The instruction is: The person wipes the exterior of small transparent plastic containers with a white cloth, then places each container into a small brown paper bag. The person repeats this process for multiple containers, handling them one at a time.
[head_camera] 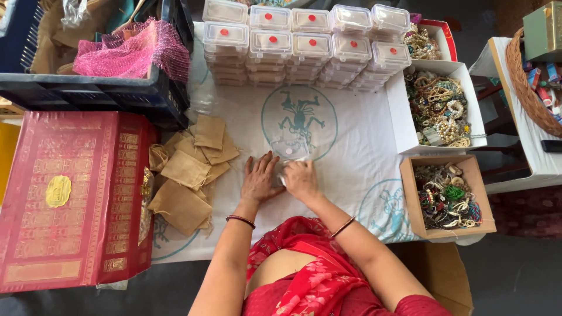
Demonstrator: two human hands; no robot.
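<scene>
Red sleeve and forearms are seen nearest. Left hand (259, 178) is laid flat, fingers spread, on the white desk (351, 146); right hand (300, 177) is closed over a small clear plastic box (289, 149), just ahead of both hands, nearer the right; long axis unclear.

Two jewellery boxes (436, 105) (one white, one brown), one red chest (70, 199)

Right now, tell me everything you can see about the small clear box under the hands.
The small clear plastic box lies flat on the white printed cloth, with a red dot on its lid. The left hand presses flat beside it; the right hand covers its near edge. Its contents cannot be made out.
</scene>
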